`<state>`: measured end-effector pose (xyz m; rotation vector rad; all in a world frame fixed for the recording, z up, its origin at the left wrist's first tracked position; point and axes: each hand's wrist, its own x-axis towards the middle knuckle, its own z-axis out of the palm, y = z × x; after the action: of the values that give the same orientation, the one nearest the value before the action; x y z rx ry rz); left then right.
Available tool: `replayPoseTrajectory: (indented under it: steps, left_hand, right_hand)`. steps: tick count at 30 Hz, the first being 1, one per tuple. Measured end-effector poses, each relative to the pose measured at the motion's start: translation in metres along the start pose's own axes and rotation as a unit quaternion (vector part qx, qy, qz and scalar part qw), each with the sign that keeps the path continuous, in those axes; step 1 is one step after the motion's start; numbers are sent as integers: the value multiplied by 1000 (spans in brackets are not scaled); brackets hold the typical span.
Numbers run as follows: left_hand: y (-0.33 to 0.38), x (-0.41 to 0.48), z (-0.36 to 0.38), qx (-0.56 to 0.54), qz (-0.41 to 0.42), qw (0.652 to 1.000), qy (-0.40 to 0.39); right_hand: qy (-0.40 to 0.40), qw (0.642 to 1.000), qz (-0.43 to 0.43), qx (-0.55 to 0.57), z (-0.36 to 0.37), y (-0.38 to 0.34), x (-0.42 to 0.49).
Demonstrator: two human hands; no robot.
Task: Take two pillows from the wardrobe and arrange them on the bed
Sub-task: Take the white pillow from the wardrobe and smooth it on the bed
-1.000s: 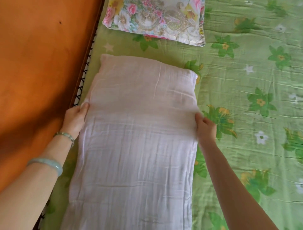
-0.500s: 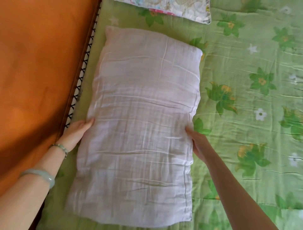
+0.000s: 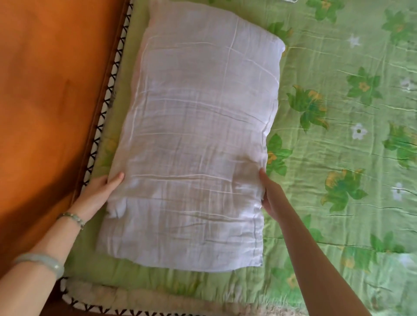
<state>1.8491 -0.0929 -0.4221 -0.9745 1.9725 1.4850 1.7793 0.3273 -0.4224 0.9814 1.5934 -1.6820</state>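
Observation:
A long white pillow (image 3: 194, 139) lies flat on the green flowered bed sheet (image 3: 338, 158), lengthwise along the bed's left edge. My left hand (image 3: 99, 191) grips the pillow's left side near its lower end, thumb on top. My right hand (image 3: 270, 194) holds the right side at the same height, fingers tucked under the edge. Only a white scrap of the second, floral pillow (image 3: 290, 1) shows at the top border.
The orange wooden headboard (image 3: 49, 101) runs along the left, with a black-and-white stitched mattress edge (image 3: 106, 117) between it and the sheet. The bed's near corner (image 3: 135, 302) shows at the bottom. Open sheet stretches to the right.
Both hands have slid down the pillow's sides toward its near end. The view has shifted down, so the floral pillow has almost left the frame at the top.

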Motion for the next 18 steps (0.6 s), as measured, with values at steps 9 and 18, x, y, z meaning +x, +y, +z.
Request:
replayPoseTrajectory:
  steps: [9,18]
  left_hand:
    - [-50,-50,6,63,-2,998,-18]
    - [-65,-71,-7,86,-89,990,-73]
  right_hand:
    - [97,961,-23,-260,-10,65,-33]
    - [-91,982,55,-154,-20,100,-70]
